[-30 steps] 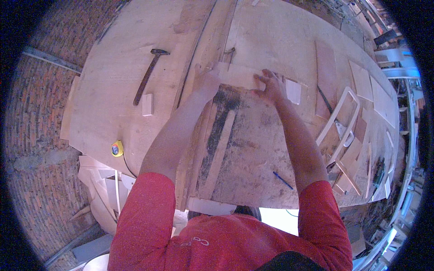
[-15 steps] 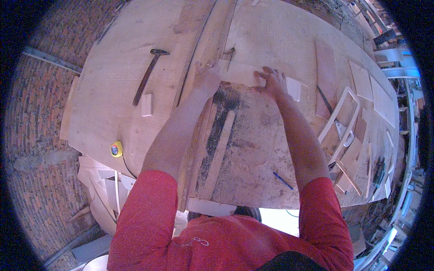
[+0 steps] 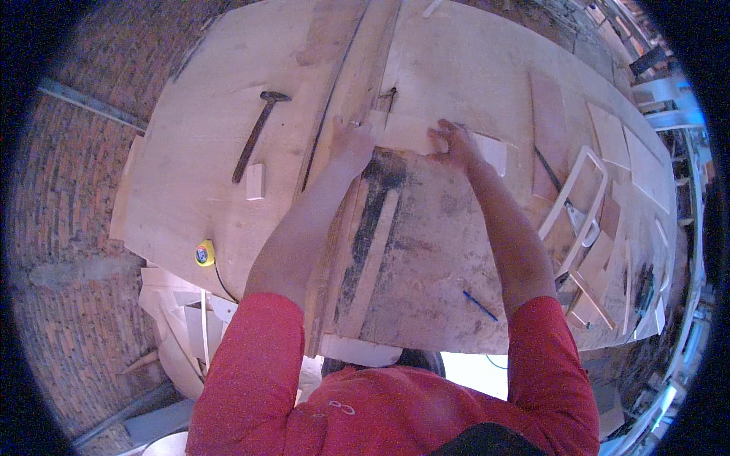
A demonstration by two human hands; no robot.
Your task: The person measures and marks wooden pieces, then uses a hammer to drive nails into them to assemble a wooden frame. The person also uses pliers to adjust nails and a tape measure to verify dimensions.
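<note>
A pale, thin wooden board [image 3: 411,134] lies on the workbench between my hands, its near edge at a dark-stained worn patch. My left hand [image 3: 354,146] is at the board's left end, beside a long raised wooden strip [image 3: 366,64], with its fingers partly hidden. At the other end, my right hand [image 3: 456,144] grips the board with bent fingers and the thumb on the near side. Just beyond the board stands a small dark metal piece [image 3: 390,99]. Beside my right hand lies a small white-pale block [image 3: 491,154].
A hammer [image 3: 258,137], a small wooden block [image 3: 255,182] and a yellow tape measure [image 3: 205,253] lie on the left. A blue pen [image 3: 480,305] is near the front edge. At right are a pale looped frame [image 3: 566,205], flat boards [image 3: 608,135] and scraps.
The whole view has shifted slightly, with the bench things a little lower and to the right. Both hands stay on the board, with only slight finger movement.
</note>
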